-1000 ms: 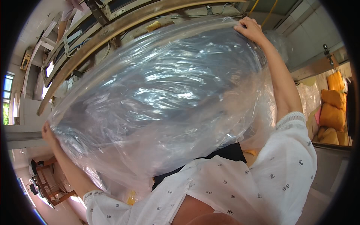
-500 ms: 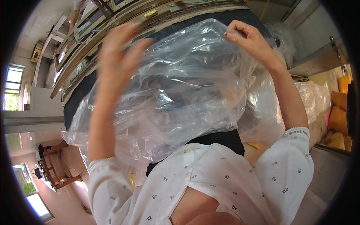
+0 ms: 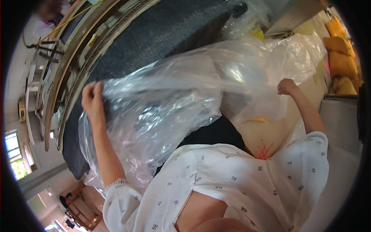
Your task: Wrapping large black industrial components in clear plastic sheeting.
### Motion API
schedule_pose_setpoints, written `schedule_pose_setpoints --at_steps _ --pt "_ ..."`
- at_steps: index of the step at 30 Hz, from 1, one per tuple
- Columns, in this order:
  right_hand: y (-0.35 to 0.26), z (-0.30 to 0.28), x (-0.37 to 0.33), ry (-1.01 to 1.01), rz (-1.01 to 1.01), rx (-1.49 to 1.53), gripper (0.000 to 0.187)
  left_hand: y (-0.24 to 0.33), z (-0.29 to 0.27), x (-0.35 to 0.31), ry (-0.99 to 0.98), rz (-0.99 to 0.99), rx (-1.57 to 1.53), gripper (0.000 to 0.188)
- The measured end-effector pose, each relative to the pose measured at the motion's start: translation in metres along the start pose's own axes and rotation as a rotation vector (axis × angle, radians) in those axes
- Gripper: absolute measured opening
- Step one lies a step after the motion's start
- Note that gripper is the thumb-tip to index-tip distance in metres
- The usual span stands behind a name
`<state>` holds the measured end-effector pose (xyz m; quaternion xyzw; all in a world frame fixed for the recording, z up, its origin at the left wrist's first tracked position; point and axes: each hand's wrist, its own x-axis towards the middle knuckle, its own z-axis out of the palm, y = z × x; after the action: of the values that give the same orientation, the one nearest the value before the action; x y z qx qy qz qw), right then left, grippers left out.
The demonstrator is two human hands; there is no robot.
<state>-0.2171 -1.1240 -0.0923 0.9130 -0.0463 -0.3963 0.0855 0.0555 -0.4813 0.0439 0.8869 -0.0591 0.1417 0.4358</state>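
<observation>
A large sheet of clear plastic film point(image 3: 174, 92) stretches across in front of me, crumpled and shiny. Its upper edge runs taut between my two hands. At the left, my left hand point(image 3: 92, 98) is closed on one end of that edge. Farther out on the right, my right hand point(image 3: 287, 87) makes a fist round the other end. Loose folds of the film hang down toward my lap. Behind it lies a dark grey padded surface point(image 3: 154, 42), partly covered by the film.
Long wooden and metal rails point(image 3: 63, 77) border the dark surface on the left. More plastic film point(image 3: 297, 54) is heaped on the floor at right, near orange sacks point(image 3: 341, 58). Red strands point(image 3: 264, 152) lie by my hip. A person point(image 3: 48, 15) is at the far upper left.
My left hand has gone from open and moving to gripping the film, lower and farther left. My right hand has moved down and right, pulling the film edge taut. The view has turned rightward.
</observation>
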Motion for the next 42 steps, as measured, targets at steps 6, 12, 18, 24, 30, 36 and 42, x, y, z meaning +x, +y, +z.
schedule_pose_setpoints --at_steps 6,12,18,24,30,36,42 --pt "0.097 -0.034 0.026 0.150 0.432 -0.224 0.017 -0.103 -0.111 -0.012 0.188 -0.076 0.091 0.018" --pt "0.062 -0.361 0.033 1.469 -0.396 1.388 0.034 -0.164 -0.189 -0.037 0.372 -0.149 0.454 0.027" --pt "-0.085 -0.384 0.120 1.236 -0.143 0.679 0.041 -0.145 -0.227 -0.124 0.297 -0.347 0.419 0.023" --pt "-0.159 -0.360 0.102 1.178 -0.556 0.507 0.038 -0.188 -0.312 -0.166 0.146 -0.478 0.375 0.014" --pt "-0.137 -0.366 0.174 1.237 -0.460 0.474 0.051 -0.137 -0.249 -0.083 0.097 -0.532 0.379 0.037" --pt "-0.086 -0.393 0.189 0.800 0.176 0.418 0.049 -0.197 -0.205 -0.025 0.591 -0.158 0.537 0.041" --pt "-0.333 -0.401 0.023 1.386 -0.761 0.515 0.016 -0.173 -0.195 -0.009 0.692 -0.139 0.392 0.029"
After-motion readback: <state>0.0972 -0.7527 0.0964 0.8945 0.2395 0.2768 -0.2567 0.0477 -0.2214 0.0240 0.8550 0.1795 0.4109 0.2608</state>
